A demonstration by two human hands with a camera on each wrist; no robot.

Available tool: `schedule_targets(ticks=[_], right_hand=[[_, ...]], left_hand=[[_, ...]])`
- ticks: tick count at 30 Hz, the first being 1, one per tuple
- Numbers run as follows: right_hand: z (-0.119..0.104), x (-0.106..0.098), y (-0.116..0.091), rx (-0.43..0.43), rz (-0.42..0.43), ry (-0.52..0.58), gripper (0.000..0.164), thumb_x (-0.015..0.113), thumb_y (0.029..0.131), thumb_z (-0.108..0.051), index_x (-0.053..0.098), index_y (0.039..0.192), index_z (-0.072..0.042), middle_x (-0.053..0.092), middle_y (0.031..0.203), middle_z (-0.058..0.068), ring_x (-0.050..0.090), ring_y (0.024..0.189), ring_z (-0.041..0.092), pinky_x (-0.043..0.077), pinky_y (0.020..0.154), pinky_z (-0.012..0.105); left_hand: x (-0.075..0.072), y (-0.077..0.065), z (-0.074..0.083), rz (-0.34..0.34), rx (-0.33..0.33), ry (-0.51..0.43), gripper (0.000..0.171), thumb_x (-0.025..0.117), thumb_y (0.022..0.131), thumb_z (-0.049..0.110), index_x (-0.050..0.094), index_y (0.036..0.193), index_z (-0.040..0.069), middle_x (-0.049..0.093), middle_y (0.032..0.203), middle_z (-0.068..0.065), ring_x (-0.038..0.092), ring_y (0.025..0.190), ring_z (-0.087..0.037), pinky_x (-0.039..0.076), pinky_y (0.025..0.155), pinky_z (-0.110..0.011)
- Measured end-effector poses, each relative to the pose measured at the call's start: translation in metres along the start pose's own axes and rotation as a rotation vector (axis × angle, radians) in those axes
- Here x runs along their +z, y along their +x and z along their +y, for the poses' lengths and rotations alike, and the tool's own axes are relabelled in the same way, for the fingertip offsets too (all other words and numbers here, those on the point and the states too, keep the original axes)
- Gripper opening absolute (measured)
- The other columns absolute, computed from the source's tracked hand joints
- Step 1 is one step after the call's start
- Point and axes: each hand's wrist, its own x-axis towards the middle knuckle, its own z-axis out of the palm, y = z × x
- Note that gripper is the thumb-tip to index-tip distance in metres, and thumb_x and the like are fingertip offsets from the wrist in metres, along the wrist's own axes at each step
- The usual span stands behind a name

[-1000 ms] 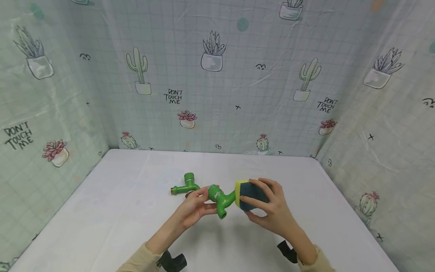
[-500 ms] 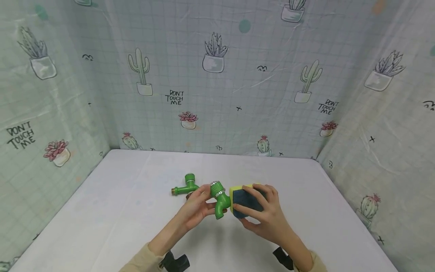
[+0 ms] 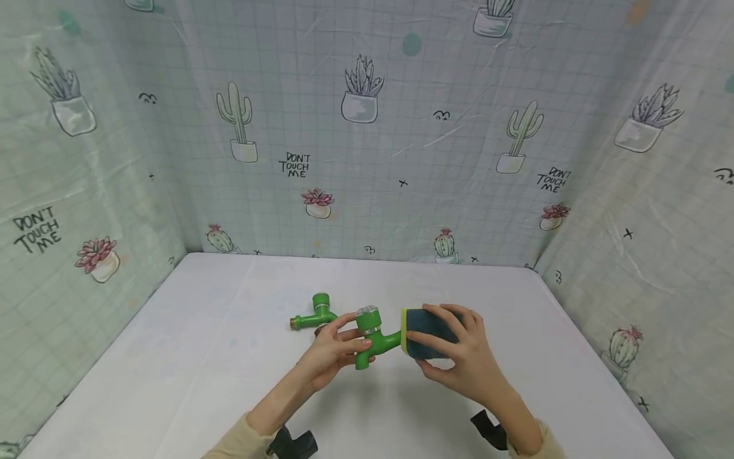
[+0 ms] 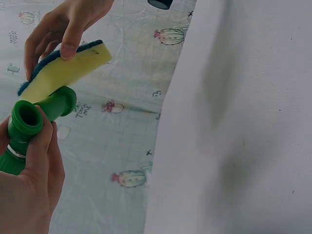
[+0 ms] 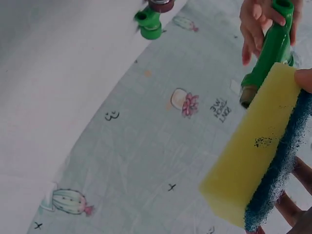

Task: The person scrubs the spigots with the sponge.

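A green plastic tap (image 3: 375, 344) is gripped by my left hand (image 3: 329, 354), its round knob upward and spout down in the head view. My right hand (image 3: 467, 357) holds a sponge (image 3: 427, 324) with a dark blue scouring side and a yellow foam side. The foam of the sponge (image 5: 253, 146) lies against or very near the inlet end of the tap (image 5: 273, 53); exact contact there is hidden. In the left wrist view, the yellow face of the sponge (image 4: 73, 73) touches the tap (image 4: 58, 100) near its flanged collar.
Another green tap (image 3: 315, 317) with a brown threaded end lies on the white table (image 3: 229, 319) behind my left hand, which partly hides it. Black pieces (image 3: 295, 443) show at both wrists. A cactus-print curtain (image 3: 367, 159) surrounds the table at the back and sides.
The tap has turned in my left hand, so its inlet pipe now points right and its spout straighter down. The sponge dipped left along the pipe, then came back right toward its end.
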Motion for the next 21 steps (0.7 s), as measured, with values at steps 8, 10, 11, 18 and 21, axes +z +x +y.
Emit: schedule_targets(ticks=[8,10,11,18,21], right_hand=[[0.019,-0.006,-0.009,0.126,0.055,0.113,0.040,0.049,0.081,-0.054,0.063,0.108,-0.027,0.046,0.128,0.011,0.034,0.113,0.025,0.038,0.082,0.048],[0.017,-0.006,-0.009,0.136,0.063,0.168,0.040,0.052,0.081,-0.052,0.062,0.109,-0.025,0.045,0.129,0.010,0.033,0.114,0.021,0.042,0.082,0.040],[0.016,-0.005,-0.009,0.136,0.071,0.196,0.040,0.053,0.081,-0.051,0.062,0.109,-0.024,0.044,0.129,0.011,0.032,0.115,0.020,0.043,0.082,0.036],[0.009,-0.003,-0.003,0.114,0.155,0.318,0.038,0.058,0.081,-0.044,0.062,0.108,-0.019,0.045,0.128,0.015,0.034,0.115,0.022,0.040,0.085,0.024],[0.005,-0.001,0.000,0.103,0.153,0.334,0.037,0.059,0.080,-0.044,0.062,0.108,-0.019,0.045,0.128,0.014,0.034,0.116,0.022,0.040,0.086,0.024]], left_hand=[[-0.006,-0.001,0.002,-0.049,-0.008,-0.093,0.063,0.053,0.087,0.002,0.016,0.137,0.005,0.044,0.126,-0.018,0.058,0.099,-0.015,0.051,0.085,-0.033],[-0.006,0.000,0.002,-0.086,-0.012,-0.119,0.063,0.051,0.088,0.004,0.013,0.138,0.005,0.039,0.132,-0.021,0.055,0.105,-0.016,0.050,0.087,-0.032],[-0.006,0.000,0.002,-0.103,-0.014,-0.124,0.063,0.050,0.089,0.005,0.012,0.138,0.004,0.038,0.133,-0.022,0.055,0.107,-0.016,0.049,0.089,-0.033],[0.003,0.000,-0.001,-0.103,-0.022,0.054,0.058,0.052,0.089,0.006,0.021,0.136,-0.007,0.045,0.125,-0.025,0.059,0.100,-0.017,0.049,0.087,-0.041],[0.009,-0.003,0.000,-0.062,-0.039,0.133,0.056,0.051,0.089,0.005,0.023,0.135,-0.009,0.050,0.120,-0.027,0.061,0.097,-0.020,0.051,0.081,-0.042]])
